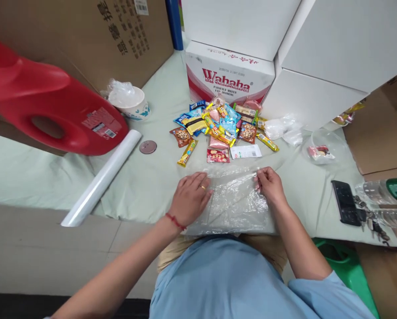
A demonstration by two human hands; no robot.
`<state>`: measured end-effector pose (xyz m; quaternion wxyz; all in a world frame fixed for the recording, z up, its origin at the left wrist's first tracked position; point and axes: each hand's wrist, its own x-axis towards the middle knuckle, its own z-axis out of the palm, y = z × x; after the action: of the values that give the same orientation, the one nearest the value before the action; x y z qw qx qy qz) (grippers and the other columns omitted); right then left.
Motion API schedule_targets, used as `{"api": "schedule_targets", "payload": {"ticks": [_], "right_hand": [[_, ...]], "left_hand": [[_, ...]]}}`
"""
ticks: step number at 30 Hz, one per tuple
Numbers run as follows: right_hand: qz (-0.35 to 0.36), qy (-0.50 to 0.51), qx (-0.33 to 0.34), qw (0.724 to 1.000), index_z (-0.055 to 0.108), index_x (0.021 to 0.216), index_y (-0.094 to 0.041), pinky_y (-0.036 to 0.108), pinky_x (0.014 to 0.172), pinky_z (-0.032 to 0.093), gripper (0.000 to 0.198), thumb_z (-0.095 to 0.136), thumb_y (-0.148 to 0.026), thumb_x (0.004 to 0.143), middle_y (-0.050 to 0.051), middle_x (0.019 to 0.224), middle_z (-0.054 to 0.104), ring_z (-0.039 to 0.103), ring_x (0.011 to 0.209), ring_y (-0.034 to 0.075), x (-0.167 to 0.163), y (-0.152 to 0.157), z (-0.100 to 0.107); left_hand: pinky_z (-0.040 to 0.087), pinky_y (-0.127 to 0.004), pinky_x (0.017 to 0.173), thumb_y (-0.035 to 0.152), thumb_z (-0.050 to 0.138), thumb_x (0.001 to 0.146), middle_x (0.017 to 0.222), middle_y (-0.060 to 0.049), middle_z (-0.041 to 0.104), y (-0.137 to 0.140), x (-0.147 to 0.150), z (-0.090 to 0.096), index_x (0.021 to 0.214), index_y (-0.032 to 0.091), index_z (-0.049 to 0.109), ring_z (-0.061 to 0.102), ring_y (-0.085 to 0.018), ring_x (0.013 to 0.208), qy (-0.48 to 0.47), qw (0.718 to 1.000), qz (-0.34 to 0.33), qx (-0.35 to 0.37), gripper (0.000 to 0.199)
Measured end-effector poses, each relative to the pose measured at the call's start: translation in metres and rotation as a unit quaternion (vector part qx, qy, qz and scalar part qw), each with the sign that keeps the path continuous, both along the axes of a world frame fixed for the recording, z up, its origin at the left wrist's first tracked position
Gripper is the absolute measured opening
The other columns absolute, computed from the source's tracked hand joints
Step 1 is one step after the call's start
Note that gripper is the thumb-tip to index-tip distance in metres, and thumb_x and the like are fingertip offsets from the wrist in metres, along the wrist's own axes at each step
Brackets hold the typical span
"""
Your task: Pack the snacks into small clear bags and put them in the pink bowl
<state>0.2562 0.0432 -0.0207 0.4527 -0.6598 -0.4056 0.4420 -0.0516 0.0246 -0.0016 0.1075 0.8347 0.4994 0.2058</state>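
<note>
Both of your hands are down on the clear bag (233, 204), which lies flat on the worktop (145, 181) right in front of you. Your left hand (190, 198) presses flat on the bag's left edge, fingers spread, nothing gripped. Your right hand (269, 185) is curled at the upper right corner, fingertips pinched on the film. The hands sit apart, one on each side of the bag.

By the look of it you're at the opening stage: getting the mouth of the bag to part. That calls for a fine pinch, one layer per hand, since thin film like this tends to cling to itself. Whether you've separated the layers yet, I can't tell from here.

Just beyond the bag lies the snack pile (220, 128), a loose heap of small wrapped packets, well within reach.

The worktop wears a pale green cloth, wrinkled near the edge. A white roll (102, 177) lies slanted on your left, a small round disc (148, 146) beside its far end, a bowl (130, 103) with crumpled plastic behind. A big red jug (52, 110) looms at left, close to the camera. Behind the snacks stand a Wahaha box (229, 77) and stacked white cartons (317, 48). On the right: a black remote (343, 202), keys (372, 221) and bottles (389, 199).
</note>
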Motion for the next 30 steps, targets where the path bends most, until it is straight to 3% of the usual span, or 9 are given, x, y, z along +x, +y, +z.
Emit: {"api": "schedule_targets", "payload": {"ticks": [4, 8, 11, 15, 17, 20, 22, 23, 30], "right_hand": [[0.015, -0.063, -0.019, 0.998, 0.058, 0.086, -0.022, 0.023, 0.041, 0.037, 0.041, 0.071, -0.06, 0.082, -0.002, 0.068, 0.064, 0.05, 0.047, 0.011, 0.029, -0.005, 0.001], [0.036, -0.221, -0.029, 0.974, 0.065, 0.082, -0.019, 0.027, 0.052, 0.041, 0.042, 0.067, -0.061, 0.081, 0.0, 0.065, 0.063, 0.053, 0.056, 0.015, 0.06, 0.012, 0.015], [0.033, -0.321, 0.044, 0.946, 0.068, 0.081, -0.019, 0.029, 0.062, 0.041, 0.039, 0.061, -0.057, 0.086, 0.001, 0.065, 0.063, 0.054, 0.062, 0.017, 0.059, 0.056, 0.033], [0.107, -0.37, 0.125, 0.914, 0.07, 0.084, -0.019, 0.032, 0.071, 0.044, 0.031, 0.057, -0.046, 0.091, 0.003, 0.074, 0.067, 0.059, 0.072, 0.021, 0.01, 0.14, 0.049], [0.15, -0.414, 0.179, 0.88, 0.072, 0.093, -0.018, 0.036, 0.08, 0.047, 0.028, 0.055, -0.041, 0.094, 0.007, 0.086, 0.071, 0.061, 0.084, 0.024, -0.025, 0.172, 0.051], [0.325, -0.471, 0.281, 0.77, 0.07, 0.121, -0.018, 0.045, 0.103, 0.042, 0.034, 0.062, -0.037, 0.094, 0.014, 0.122, 0.068, 0.055, 0.116, 0.031, -0.066, 0.193, 0.048], [0.409, -0.49, 0.3, 0.709, 0.064, 0.135, -0.018, 0.046, 0.108, 0.039, 0.044, 0.064, -0.035, 0.094, 0.014, 0.132, 0.064, 0.049, 0.124, 0.032, -0.073, 0.195, 0.043], [0.42, -0.497, 0.297, 0.699, 0.062, 0.138, -0.018, 0.046, 0.109, 0.039, 0.047, 0.063, -0.035, 0.095, 0.014, 0.133, 0.064, 0.048, 0.124, 0.033, -0.07, 0.196, 0.041], [0.272, -0.553, 0.249, 0.747, 0.071, 0.123, -0.015, 0.05, 0.104, 0.04, 0.038, 0.062, -0.034, 0.091, 0.017, 0.126, 0.064, 0.049, 0.115, 0.036, -0.013, 0.202, 0.037]], "left_hand": [[0.022, -0.059, 0.123, 0.039, 0.049, 0.101, 0.163, -0.016, 0.042, 0.015, -0.01, -0.031, 0.15, 0.025, 0.052, 0.04, -0.033, 0.151, 0.048, 0.998, 0.01, -0.041, 0.051], [0.013, -0.06, 0.126, 0.042, 0.043, 0.104, 0.168, -0.013, 0.033, 0.015, -0.018, -0.037, 0.157, 0.029, 0.042, 0.034, -0.029, 0.155, 0.081, 0.996, -0.001, -0.032, 0.055], [0.011, -0.059, 0.127, 0.041, 0.039, 0.105, 0.169, -0.012, 0.03, 0.014, -0.017, -0.034, 0.157, 0.028, 0.042, 0.031, -0.027, 0.156, 0.11, 0.993, 0.001, -0.031, 0.054], [0.011, -0.058, 0.127, 0.044, 0.039, 0.105, 0.169, -0.011, 0.031, 0.015, -0.016, -0.034, 0.156, 0.029, 0.045, 0.032, -0.027, 0.156, 0.123, 0.992, 0.001, -0.037, 0.053], [0.012, -0.058, 0.127, 0.045, 0.038, 0.105, 0.17, -0.011, 0.031, 0.016, -0.016, -0.034, 0.156, 0.028, 0.045, 0.031, -0.027, 0.156, 0.127, 0.991, 0.0, -0.038, 0.054], [0.013, -0.058, 0.127, 0.044, 0.039, 0.105, 0.17, -0.011, 0.03, 0.016, -0.017, -0.034, 0.156, 0.028, 0.044, 0.031, -0.026, 0.157, 0.125, 0.991, 0.0, -0.038, 0.054], [0.013, -0.058, 0.126, 0.046, 0.039, 0.105, 0.17, -0.011, 0.03, 0.016, -0.017, -0.034, 0.156, 0.029, 0.044, 0.031, -0.026, 0.156, 0.121, 0.992, 0.002, -0.044, 0.054], [0.014, -0.059, 0.126, 0.046, 0.038, 0.105, 0.17, -0.011, 0.03, 0.016, -0.017, -0.034, 0.156, 0.028, 0.044, 0.031, -0.026, 0.156, 0.119, 0.992, 0.003, -0.048, 0.054], [0.012, -0.06, 0.126, 0.047, 0.037, 0.106, 0.169, -0.01, 0.03, 0.016, -0.017, -0.034, 0.155, 0.027, 0.046, 0.032, -0.027, 0.156, 0.097, 0.994, -0.002, -0.054, 0.054]]}}
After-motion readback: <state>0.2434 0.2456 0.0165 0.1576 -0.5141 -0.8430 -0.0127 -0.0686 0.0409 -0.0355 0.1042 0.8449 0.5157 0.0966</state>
